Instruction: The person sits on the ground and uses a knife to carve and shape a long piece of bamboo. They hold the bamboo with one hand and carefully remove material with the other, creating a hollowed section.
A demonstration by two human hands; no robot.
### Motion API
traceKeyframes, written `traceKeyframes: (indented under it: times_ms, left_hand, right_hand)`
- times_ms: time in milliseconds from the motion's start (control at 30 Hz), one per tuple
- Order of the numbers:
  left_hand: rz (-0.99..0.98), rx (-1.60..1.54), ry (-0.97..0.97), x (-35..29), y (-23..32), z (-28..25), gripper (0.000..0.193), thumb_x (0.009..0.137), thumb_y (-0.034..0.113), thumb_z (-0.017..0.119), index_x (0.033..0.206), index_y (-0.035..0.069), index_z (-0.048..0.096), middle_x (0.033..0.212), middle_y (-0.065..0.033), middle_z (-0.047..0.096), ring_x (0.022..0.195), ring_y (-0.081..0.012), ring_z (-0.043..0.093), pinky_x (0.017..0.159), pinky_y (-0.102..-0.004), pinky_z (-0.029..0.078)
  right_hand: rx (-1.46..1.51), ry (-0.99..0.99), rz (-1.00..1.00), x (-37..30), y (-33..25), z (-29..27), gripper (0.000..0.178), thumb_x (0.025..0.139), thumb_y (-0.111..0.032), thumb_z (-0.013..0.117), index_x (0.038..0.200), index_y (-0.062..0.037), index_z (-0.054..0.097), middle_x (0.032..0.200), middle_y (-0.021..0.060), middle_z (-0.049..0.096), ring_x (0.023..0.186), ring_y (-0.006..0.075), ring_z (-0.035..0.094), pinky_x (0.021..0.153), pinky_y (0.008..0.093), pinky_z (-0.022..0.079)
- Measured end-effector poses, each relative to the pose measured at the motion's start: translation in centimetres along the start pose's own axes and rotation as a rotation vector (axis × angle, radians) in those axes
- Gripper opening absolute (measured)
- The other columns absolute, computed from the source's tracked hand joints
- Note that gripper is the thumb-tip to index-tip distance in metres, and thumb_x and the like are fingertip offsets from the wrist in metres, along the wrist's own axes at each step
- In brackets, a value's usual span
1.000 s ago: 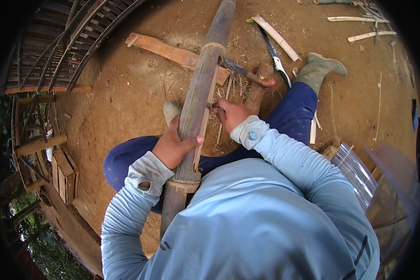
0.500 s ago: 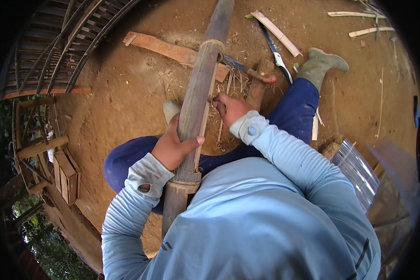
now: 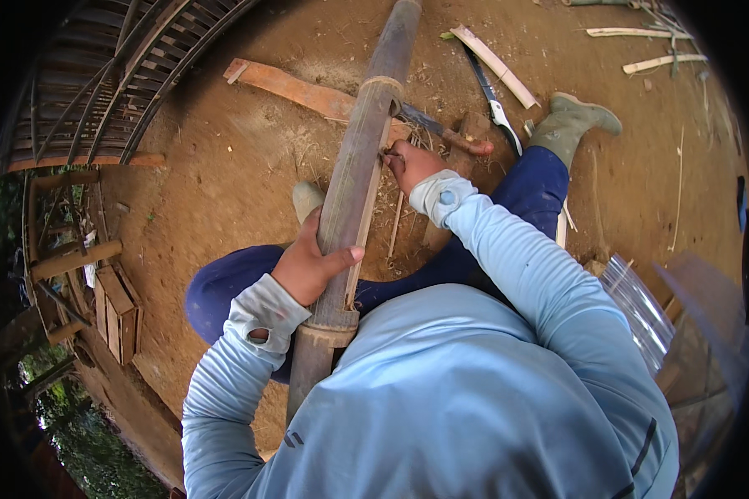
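Observation:
A thick bamboo pole [image 3: 359, 158] slants across my lap, its far end toward the top of the view. A long opening runs along its right side between two ringed nodes. My left hand [image 3: 312, 264] is wrapped over the pole above the nearer node, thumb across the top. At the right edge of the opening, my right hand [image 3: 414, 165] is closed in a pinch. A small dark bit shows at its fingertips, too small to name. Just beyond that hand lies a knife with a wooden handle [image 3: 470, 145], its dark blade partly behind the pole.
A reddish plank [image 3: 295, 87] lies on the dirt under the pole. A saw with a white-and-black handle [image 3: 501, 116] and a split bamboo strip [image 3: 498, 66] lie beyond my right boot [image 3: 570, 125]. Clear plastic sheeting [image 3: 641, 308] is at the right, a wooden box [image 3: 118, 312] at the left.
My right hand has moved slightly away from me and to the right, along the edge of the opening. The left hand keeps its hold on the bamboo pole.

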State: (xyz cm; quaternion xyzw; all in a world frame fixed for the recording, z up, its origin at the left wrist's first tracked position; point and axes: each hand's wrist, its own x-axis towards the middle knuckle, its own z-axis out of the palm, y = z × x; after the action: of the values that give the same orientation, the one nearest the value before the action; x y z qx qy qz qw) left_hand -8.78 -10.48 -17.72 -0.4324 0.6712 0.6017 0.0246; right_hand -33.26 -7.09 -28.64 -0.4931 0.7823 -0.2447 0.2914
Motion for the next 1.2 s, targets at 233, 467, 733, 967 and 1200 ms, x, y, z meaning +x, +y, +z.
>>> traceKeyframes:
  times_ms: [233, 467, 733, 967, 1200]
  left_hand:
    - [-0.035, 0.019, 0.029, -1.0, -0.3, -0.3, 0.101, 0.082, 0.036, 0.078, 0.149, -0.01, 0.017, 0.133, -0.0269, 0.052, 0.123, -0.0308, 0.055, 0.104, -0.0355, 0.042]
    - [-0.041, 0.036, 0.0, -0.2, 0.0, -0.3, 0.1, 0.083, 0.036, 0.077, 0.149, -0.009, 0.017, 0.133, -0.0254, 0.053, 0.122, -0.0296, 0.055, 0.104, -0.0353, 0.042]
    - [-0.027, -0.006, -0.001, -0.5, 0.6, -0.1, 0.102, 0.082, 0.038, 0.077, 0.149, -0.009, 0.017, 0.133, -0.026, 0.052, 0.122, -0.0311, 0.055, 0.105, -0.0359, 0.042]
    - [-0.008, 0.033, 0.019, -0.8, 0.1, -0.2, 0.101, 0.082, 0.038, 0.077, 0.149, -0.009, 0.018, 0.133, -0.026, 0.052, 0.123, -0.0315, 0.054, 0.104, -0.0362, 0.042]
    - [-0.019, 0.022, 0.006, -0.5, 0.2, -0.2, 0.103, 0.081, 0.041, 0.078, 0.149, -0.009, 0.018, 0.134, -0.0264, 0.052, 0.124, -0.0309, 0.054, 0.105, -0.0361, 0.041]
  right_hand:
    - [0.043, -0.049, -0.029, -1.7, -1.1, 0.5, 0.026, 0.098, -0.032, 0.054, 0.103, -0.0068, 0.059, 0.089, 0.0241, 0.067, 0.084, 0.0452, 0.064, 0.074, 0.05, 0.049]
    - [0.025, -0.06, 0.064, 1.2, 0.4, -0.6, 0.027, 0.098, -0.031, 0.054, 0.11, -0.0076, 0.062, 0.093, 0.0247, 0.067, 0.092, 0.044, 0.063, 0.079, 0.0494, 0.048]
    - [-0.022, 0.023, 0.031, 3.4, 1.3, -1.1, 0.025, 0.098, -0.03, 0.054, 0.108, -0.0085, 0.061, 0.09, 0.025, 0.067, 0.089, 0.0451, 0.064, 0.078, 0.0498, 0.05]
    - [-0.003, -0.067, -0.001, 0.6, 0.3, -0.3, 0.026, 0.099, -0.029, 0.052, 0.107, -0.0066, 0.061, 0.093, 0.0253, 0.067, 0.09, 0.0447, 0.064, 0.078, 0.0504, 0.049]
    - [-0.004, -0.011, 0.105, 4.8, 1.0, -1.5, 0.029, 0.098, -0.033, 0.053, 0.109, -0.0086, 0.064, 0.098, 0.0251, 0.067, 0.096, 0.0436, 0.064, 0.083, 0.0491, 0.049]
